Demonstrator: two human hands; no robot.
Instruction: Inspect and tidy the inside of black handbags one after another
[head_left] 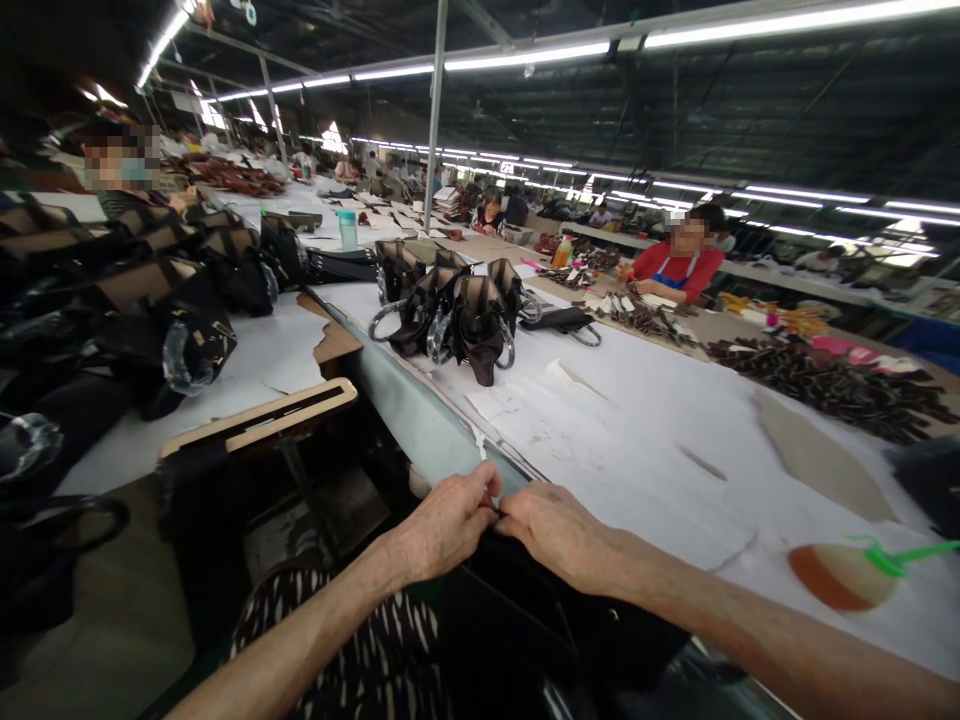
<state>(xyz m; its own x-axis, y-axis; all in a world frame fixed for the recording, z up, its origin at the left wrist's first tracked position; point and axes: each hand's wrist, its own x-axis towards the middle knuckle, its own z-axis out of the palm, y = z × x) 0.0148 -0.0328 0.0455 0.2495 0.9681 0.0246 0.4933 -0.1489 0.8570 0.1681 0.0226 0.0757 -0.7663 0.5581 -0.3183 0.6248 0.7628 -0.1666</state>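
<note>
My left hand (pixel 446 520) and my right hand (pixel 559 530) meet at the near edge of the white-covered table (pixel 637 440). Both are closed in a pinch, fingertips touching, over the top edge of a black bag (pixel 517 620) that lies in my lap. A thin pale strip (pixel 481 450) rises from between the fingers of my left hand. What the right fingers pinch is too small to make out.
Several dark brown handbags (pixel 457 315) stand on the table ahead; more bags (pixel 165 300) pile at the left. An orange-and-white bottle (pixel 844 575) with a green handle lies at the right. Dark leather pieces (pixel 825 380) cover the far right. A person in red (pixel 679 270) works opposite.
</note>
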